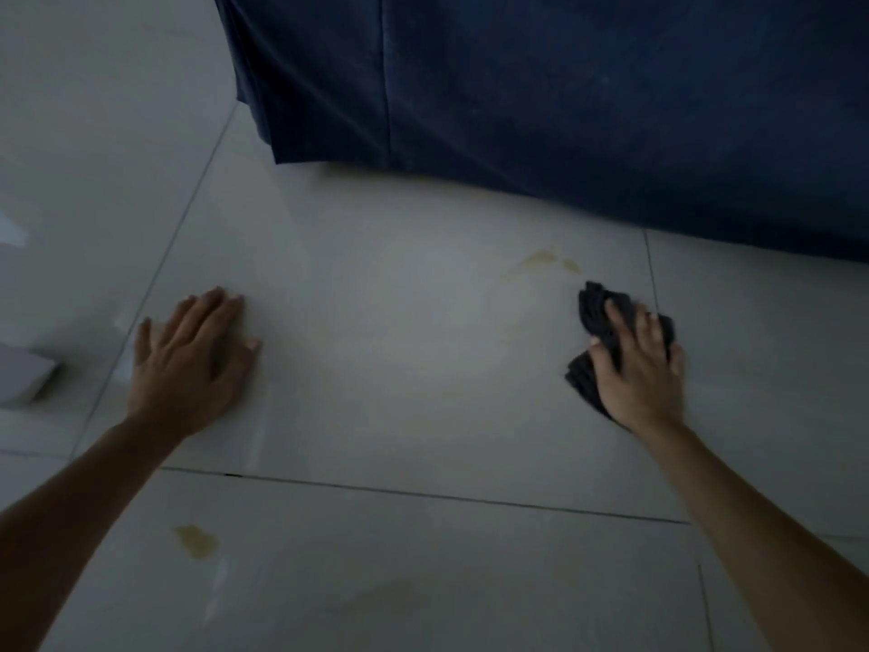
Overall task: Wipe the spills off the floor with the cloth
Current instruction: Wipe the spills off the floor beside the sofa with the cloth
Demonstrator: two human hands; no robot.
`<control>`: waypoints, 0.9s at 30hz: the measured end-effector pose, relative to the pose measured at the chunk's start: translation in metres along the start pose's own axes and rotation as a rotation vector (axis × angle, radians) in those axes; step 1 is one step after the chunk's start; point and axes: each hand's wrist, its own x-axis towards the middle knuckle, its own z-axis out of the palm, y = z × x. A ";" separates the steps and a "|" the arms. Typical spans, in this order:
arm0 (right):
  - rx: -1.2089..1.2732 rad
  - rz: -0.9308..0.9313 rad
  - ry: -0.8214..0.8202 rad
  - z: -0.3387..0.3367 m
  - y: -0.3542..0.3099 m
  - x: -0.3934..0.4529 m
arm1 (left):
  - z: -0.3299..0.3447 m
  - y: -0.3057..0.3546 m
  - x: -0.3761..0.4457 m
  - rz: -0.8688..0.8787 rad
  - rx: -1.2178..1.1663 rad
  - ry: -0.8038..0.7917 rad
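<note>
Pressed flat, the right hand (pixel 635 364) has its grip spread over the dark cloth (pixel 595 317) on the floor (pixel 399 369); the left hand (pixel 188 360) lies open, holding nothing. Wiping looks underway: one spill (pixel 197 541) sits nearest, and another spill (pixel 541 261) just beyond the cloth, before the blue drape (pixel 564 110), probably wants the next forward sweep.

No text, label, brand, number or sign can be read anywhere.

This looks like a room in a home, dimly lit. The floor (pixel 423 369) is laid with large pale glossy tiles, thin grout lines between them. A dark blue fabric cover (pixel 564 110) drapes down to the tiles over some bulky furniture, perhaps a bed or sofa; I cannot tell which.
</note>
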 end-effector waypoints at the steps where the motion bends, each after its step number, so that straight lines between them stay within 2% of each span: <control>1: 0.011 0.069 0.008 0.000 -0.005 0.008 | 0.001 -0.007 -0.003 -0.011 0.013 -0.005; 5: 0.129 0.324 0.034 0.001 -0.039 0.043 | 0.004 -0.013 -0.007 -0.028 0.019 -0.012; 9: 0.168 0.384 0.049 -0.002 -0.075 0.069 | 0.002 -0.011 -0.006 -0.038 0.012 -0.001; 20: 0.106 0.198 0.046 0.002 -0.181 0.097 | 0.002 -0.013 -0.005 -0.047 0.032 -0.032; 27: 0.143 -0.011 0.082 0.017 -0.292 0.083 | 0.003 -0.015 -0.006 -0.033 0.047 -0.035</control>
